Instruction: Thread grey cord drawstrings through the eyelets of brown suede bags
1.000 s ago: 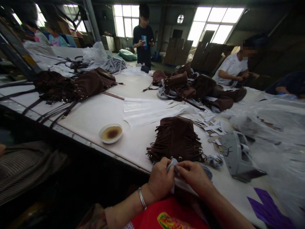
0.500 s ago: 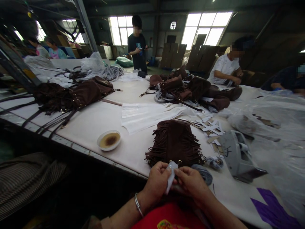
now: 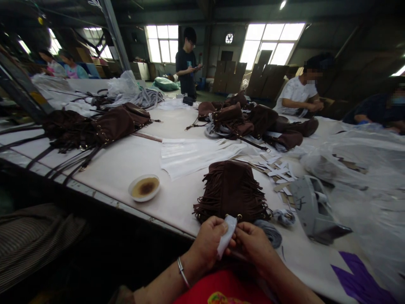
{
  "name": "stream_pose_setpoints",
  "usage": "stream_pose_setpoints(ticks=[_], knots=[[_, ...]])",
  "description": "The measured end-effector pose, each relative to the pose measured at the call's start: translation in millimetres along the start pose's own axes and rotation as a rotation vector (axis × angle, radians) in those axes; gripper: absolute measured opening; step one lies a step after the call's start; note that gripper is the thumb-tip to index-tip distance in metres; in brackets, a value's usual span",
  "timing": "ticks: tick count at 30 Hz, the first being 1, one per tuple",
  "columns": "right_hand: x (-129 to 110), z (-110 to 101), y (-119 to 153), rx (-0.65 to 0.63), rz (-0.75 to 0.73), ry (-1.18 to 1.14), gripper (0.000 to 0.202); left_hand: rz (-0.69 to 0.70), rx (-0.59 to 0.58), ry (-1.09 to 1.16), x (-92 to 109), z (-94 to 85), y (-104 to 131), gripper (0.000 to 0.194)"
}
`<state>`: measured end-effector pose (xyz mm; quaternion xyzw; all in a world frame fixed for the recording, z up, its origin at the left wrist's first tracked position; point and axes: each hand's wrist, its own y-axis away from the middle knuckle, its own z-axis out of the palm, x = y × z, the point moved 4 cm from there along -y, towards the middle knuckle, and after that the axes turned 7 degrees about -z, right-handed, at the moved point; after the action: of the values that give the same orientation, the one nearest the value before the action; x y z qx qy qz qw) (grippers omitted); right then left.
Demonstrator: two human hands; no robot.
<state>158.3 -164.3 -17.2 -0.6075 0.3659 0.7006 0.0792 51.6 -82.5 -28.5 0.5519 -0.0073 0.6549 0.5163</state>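
At the table's near edge, my left hand [image 3: 207,240] pinches a small white strip [image 3: 227,237] between thumb and fingers. My right hand [image 3: 255,242] is closed close against the strip's right side; what its fingertips grip is hidden. Just beyond both hands lies a dark brown fringed bag [image 3: 232,190] with small gold rings at its near edge. A grey coiled strap [image 3: 268,233] rests beside the bag, right of my fingers.
A white dish [image 3: 144,188] of brownish stuff sits left. A grey tape dispenser [image 3: 316,209], purple piece [image 3: 363,274] and plastic sheeting [image 3: 363,169] lie right. Brown bags [image 3: 120,122] and white sheets [image 3: 199,154] lie farther back. Several people are around the table.
My right fingers have shifted slightly right off the face of the white strip, which now shows more. The standing person in the background has moved a little to the right.
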Motion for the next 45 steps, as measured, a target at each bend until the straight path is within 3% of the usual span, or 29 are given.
stream_pose_setpoints(ticks=[4,8,12,15,19,22,28,32,34,37,40,43,45], knots=[[2,3,3,-0.09,0.065,-0.17,0.047,0.041,0.001,-0.155,1,0.8,1,0.045],[5,13,2,-0.13,0.129,-0.232,0.044,0.066,-0.016,-0.144,0,-3.7,5,0.044],[7,17,-1,-0.088,0.093,-0.309,0.046,-0.069,-0.158,-0.008,-9,-10.0,19,0.056],[11,16,0,-0.098,0.065,-0.341,0.046,-0.185,-0.259,-0.029,-17,-10.6,30,0.059],[17,15,8,-0.286,0.026,-0.388,0.042,-0.131,-0.148,-0.117,-18,-11.8,34,0.055],[29,14,16,-0.385,0.061,-0.388,0.042,-0.099,-0.132,-0.211,-21,-7.3,31,0.05],[47,15,16,-0.254,0.089,-0.214,0.05,-0.009,-0.064,-0.481,-23,-1.9,31,0.032],[46,17,13,-0.172,-0.011,-0.05,0.047,-0.033,-0.149,-0.501,-17,1.3,38,0.026],[45,17,11,-0.147,-0.063,-0.006,0.045,-0.037,-0.164,-0.491,-17,2.2,39,0.031],[43,17,10,-0.133,-0.081,0.026,0.043,-0.011,-0.093,-0.48,-22,1.8,36,0.048],[41,16,17,-0.2,-0.033,-0.01,0.042,-0.004,-0.049,-0.439,-28,2.0,32,0.058],[28,-3,27,-0.172,-0.115,-0.018,0.038,0.008,-0.013,-0.487,-31,-1.8,26,0.064],[8,-37,32,-0.015,-0.297,0.103,0.036,0.013,0.015,-0.56,-32,-6.4,19,0.066]])
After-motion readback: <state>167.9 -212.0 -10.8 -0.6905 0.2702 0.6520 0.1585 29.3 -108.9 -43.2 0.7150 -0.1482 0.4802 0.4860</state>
